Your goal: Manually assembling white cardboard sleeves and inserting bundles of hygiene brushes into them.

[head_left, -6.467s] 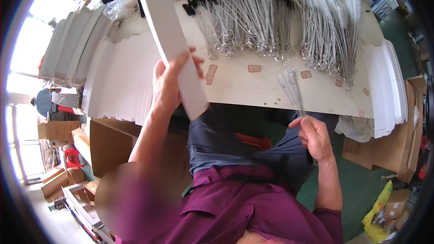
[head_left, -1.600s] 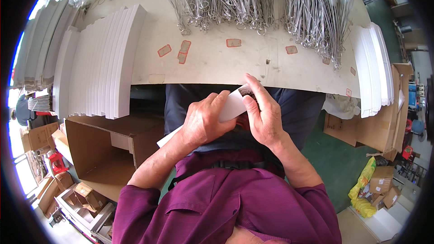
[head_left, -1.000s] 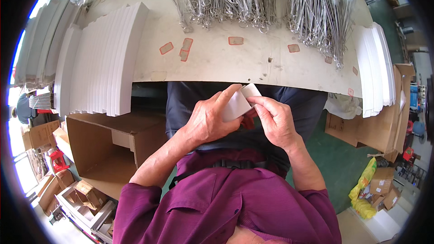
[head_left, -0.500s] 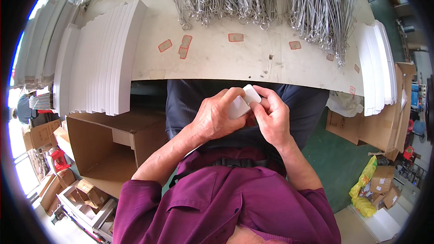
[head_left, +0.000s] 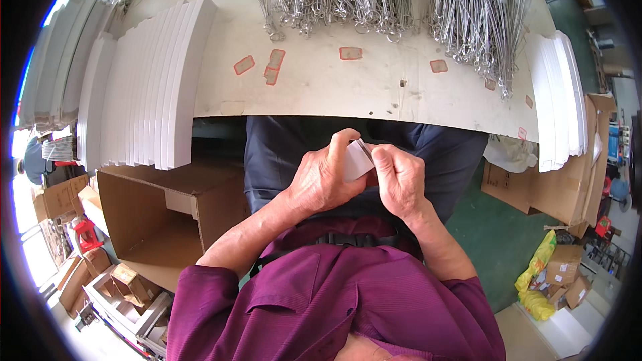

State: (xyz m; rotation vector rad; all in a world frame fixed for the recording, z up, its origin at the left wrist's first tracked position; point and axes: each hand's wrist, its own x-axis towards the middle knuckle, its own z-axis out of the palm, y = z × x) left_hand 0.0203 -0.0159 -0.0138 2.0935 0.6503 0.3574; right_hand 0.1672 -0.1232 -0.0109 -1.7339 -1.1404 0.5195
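Note:
My left hand is wrapped around a long flat white box, of which only the open end shows between my hands. My right hand pinches that end of the white box, fingers closed on its flap. Both hands sit over my lap, just below the table edge. Whether anything is inside the box is hidden by my fingers.
Bundles of thin metal wire pieces cover the far side of the table. Stacks of flat white boxes stand at the left and right. An open brown carton sits on the floor to my left; more cartons lie at the right.
The long white box went from raised over the table in my left hand down into my lap. Both hands have closed in on its end and my right fingers have shifted along the flap.

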